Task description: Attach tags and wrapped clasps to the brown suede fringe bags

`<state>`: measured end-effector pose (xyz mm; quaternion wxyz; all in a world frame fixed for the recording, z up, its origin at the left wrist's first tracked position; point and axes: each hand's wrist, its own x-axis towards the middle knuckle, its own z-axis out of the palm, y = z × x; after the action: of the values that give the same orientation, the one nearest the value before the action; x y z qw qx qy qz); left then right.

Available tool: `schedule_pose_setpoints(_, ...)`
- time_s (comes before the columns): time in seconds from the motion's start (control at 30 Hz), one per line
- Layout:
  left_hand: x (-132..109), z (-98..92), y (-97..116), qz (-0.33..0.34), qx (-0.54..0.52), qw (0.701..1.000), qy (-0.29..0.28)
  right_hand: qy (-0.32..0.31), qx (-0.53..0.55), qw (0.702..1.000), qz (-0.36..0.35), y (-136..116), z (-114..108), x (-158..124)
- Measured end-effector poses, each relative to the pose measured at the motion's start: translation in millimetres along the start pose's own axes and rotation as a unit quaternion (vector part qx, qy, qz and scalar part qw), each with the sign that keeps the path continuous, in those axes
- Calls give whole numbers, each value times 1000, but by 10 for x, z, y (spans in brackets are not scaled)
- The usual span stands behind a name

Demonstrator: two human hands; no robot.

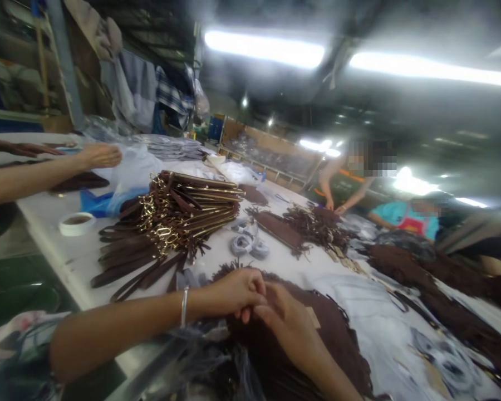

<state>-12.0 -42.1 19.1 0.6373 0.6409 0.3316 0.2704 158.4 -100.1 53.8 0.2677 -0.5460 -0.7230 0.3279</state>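
My left hand, a thin bangle on its wrist, reaches in from the lower left with its fingers curled shut. It meets my right hand, which comes up from the bottom and has a plaster on its back. Both hands rest on a dark brown fringed piece lying on the white table. They pinch it where their fingertips touch. The exact spot held is hidden under the fingers.
A stack of brown straps with gold buckles lies just beyond my hands, with grey cord coils beside it. A tape roll sits near the table's left edge. A co-worker's arm reaches in at left; other people work over brown fringe heaps.
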Motion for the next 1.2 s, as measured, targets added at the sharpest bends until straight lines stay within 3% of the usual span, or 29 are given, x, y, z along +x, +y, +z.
schedule_pose_setpoints(0.17,-239,-80,-287,-16,-95,995,19,-19,-29,997,-75,110,219,33)
schedule_pose_setpoints(0.27,-390,-83,-369,-42,-86,995,22,-49,-42,995,-81,92,323,12)
schedule_pose_setpoints(0.37,-585,-82,-384,-8,72,993,92,-61,-49,995,-56,72,363,12)
schedule_pose_setpoints(0.47,-773,-38,-431,66,304,941,137,-50,-65,996,-47,94,362,31)
schedule_pose_setpoints(0.57,-870,54,-536,44,420,897,130,-56,-79,994,-54,125,355,37)
schedule_pose_setpoints(0.77,-861,138,-631,-5,470,873,130,-79,-117,985,-101,91,329,-22)
schedule_pose_setpoints(0.93,-866,131,-571,-44,551,830,80,-88,-166,975,-118,21,304,-35)
schedule_pose_setpoints(1.2,-880,130,-772,32,559,822,106,-109,-218,963,-116,-56,286,22)
